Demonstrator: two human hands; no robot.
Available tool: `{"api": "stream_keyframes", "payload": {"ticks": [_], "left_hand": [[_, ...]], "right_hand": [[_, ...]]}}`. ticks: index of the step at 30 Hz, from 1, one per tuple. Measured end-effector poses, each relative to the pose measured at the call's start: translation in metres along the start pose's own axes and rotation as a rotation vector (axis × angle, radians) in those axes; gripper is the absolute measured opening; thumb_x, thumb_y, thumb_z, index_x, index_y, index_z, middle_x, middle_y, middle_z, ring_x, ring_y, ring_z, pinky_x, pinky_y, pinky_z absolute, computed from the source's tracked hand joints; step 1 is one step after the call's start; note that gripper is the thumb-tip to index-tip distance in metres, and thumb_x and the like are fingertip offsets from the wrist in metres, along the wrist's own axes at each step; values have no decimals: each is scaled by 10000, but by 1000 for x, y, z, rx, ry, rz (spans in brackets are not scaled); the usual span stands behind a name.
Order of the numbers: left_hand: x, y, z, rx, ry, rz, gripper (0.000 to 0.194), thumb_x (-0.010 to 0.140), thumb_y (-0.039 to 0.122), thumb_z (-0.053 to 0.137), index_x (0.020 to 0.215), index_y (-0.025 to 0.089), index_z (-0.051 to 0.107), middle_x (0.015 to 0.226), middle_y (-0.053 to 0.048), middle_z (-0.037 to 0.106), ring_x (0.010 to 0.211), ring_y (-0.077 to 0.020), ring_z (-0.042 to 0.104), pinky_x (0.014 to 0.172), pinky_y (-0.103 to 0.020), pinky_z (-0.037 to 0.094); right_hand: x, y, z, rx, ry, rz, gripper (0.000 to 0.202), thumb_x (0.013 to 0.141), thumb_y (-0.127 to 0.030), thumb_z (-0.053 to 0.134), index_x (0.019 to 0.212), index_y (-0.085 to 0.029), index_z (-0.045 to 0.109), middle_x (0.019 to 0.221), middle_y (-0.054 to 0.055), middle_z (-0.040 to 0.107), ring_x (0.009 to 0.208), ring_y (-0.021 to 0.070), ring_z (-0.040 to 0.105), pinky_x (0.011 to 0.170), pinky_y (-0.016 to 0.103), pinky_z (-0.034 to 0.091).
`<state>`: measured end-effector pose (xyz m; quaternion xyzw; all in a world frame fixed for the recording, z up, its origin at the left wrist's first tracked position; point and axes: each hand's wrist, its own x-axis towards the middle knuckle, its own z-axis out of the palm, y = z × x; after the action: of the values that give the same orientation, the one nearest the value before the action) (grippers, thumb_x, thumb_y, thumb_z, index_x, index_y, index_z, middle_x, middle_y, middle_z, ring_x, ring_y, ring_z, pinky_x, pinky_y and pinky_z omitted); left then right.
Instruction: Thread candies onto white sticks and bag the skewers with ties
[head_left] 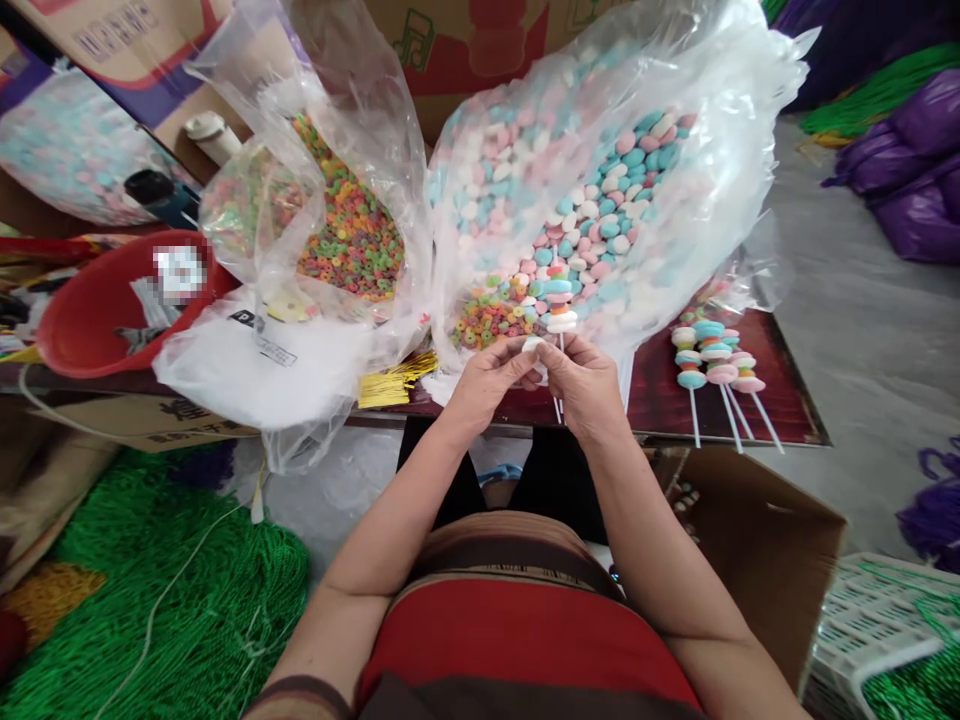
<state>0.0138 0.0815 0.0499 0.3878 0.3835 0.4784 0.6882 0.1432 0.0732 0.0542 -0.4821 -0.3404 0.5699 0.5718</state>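
Note:
My right hand (589,388) is closed in a pinch on a candy skewer (561,318), a white stick threaded with white, blue and small orange and red candies. Its stick ends poke out below the fingers. My left hand (489,382) is closed too, its fingertips meeting the right hand's at a white candy (533,343) that it seems to pinch. Fingers partly hide that candy. Just beyond the hands lie small ring candies (493,318) and a big clear bag of pink, white and blue candies (611,225).
Several finished-looking candy skewers (716,352) rest at the table's right edge (787,385). Left stand a bag of ring candies (349,245), a white plastic bag (255,340), yellow twist ties (394,380) and a red basin (112,300). An open cardboard box (757,560) sits below right.

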Motion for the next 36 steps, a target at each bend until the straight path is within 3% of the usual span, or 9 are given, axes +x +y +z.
{"api": "stream_keyframes", "payload": {"ticks": [6, 9, 15, 21, 27, 31, 36], "left_hand": [[4, 1, 1, 37, 153, -23, 268, 707, 349, 877, 858, 177, 738, 708, 29, 713, 608, -96, 650, 616, -236, 526], [7, 2, -1, -1, 227, -44, 204, 734, 270, 847, 844, 166, 711, 678, 35, 697, 566, -86, 630, 560, -219, 479], [9, -1, -4, -252, 150, -29, 382, 592, 275, 970, 832, 174, 691, 786, 40, 728, 729, -101, 695, 707, -219, 537], [13, -2, -4, -314, 149, -80, 369, 634, 282, 963, 860, 179, 690, 794, 33, 728, 712, -94, 690, 701, -223, 528], [15, -7, -7, -156, 142, 74, 493, 565, 445, 982, 874, 187, 696, 797, 36, 733, 681, -94, 679, 684, -234, 534], [15, -10, -15, 81, 104, 228, 465, 626, 482, 948, 912, 188, 728, 793, 21, 739, 667, -97, 652, 673, -243, 523], [12, -16, -25, 268, 97, 304, 435, 690, 529, 897, 951, 210, 757, 845, 8, 767, 727, -117, 670, 718, -260, 541]], "right_hand": [[-10, -6, -9, -28, 42, -60, 452, 761, -639, 790, 887, -212, 717, 738, -15, 603, 477, 53, 307, 411, 246, 209], [-33, -11, -19, -57, 22, -30, 381, 820, -581, 769, 932, -220, 727, 666, -28, 597, 445, 54, 321, 409, 242, 206], [-82, -2, -37, -253, -156, 158, 404, 953, -556, 610, 1042, -188, 752, 505, -52, 537, 410, 74, 384, 412, 223, 251], [-85, 0, -40, -402, -172, 168, 415, 964, -485, 553, 1067, -142, 765, 449, -77, 454, 408, 75, 325, 438, 236, 252], [-82, -9, -39, -518, -140, 142, 420, 944, -459, 534, 1019, -127, 779, 449, -74, 417, 437, 88, 365, 492, 249, 303], [-80, -22, -45, -558, -173, 214, 423, 906, -467, 558, 1006, -122, 782, 473, -72, 388, 440, 86, 339, 459, 251, 241], [-78, -33, -47, -515, -155, 267, 425, 878, -467, 577, 1004, -115, 780, 481, -70, 375, 443, 81, 308, 452, 250, 198]]}}
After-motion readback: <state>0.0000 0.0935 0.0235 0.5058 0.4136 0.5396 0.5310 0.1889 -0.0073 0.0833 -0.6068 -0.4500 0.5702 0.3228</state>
